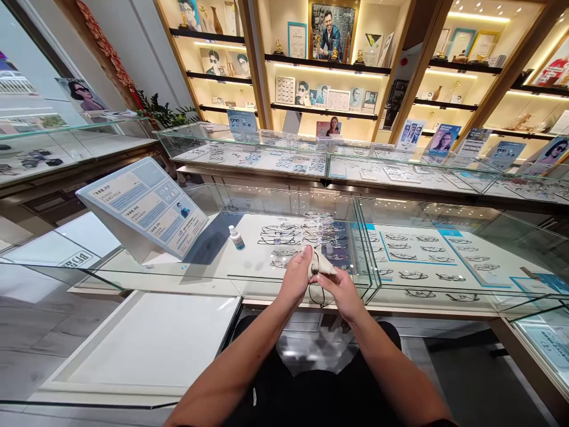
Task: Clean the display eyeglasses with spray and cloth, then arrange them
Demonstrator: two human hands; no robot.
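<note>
Over the front edge of the glass counter, my left hand [296, 277] is closed on a cream cloth [325, 263], its thumb on top. The cloth is folded around part of a dark-framed pair of eyeglasses [317, 295], which hangs partly below my fingers. My right hand [345, 292] pinches the eyeglasses at the lower right of the cloth. Folds and fingers hide most of the frame. A small white spray bottle [237, 238] stands upright on the glass to the left of my hands.
Eyeglass frames [280, 234] lie in rows inside the glass display counter [284, 283]. A tilted information board [146, 204] stands at the left. An open white drawer [146, 344] juts out below it. Further display cases [329, 169] and lit shelves [326, 66] line the back.
</note>
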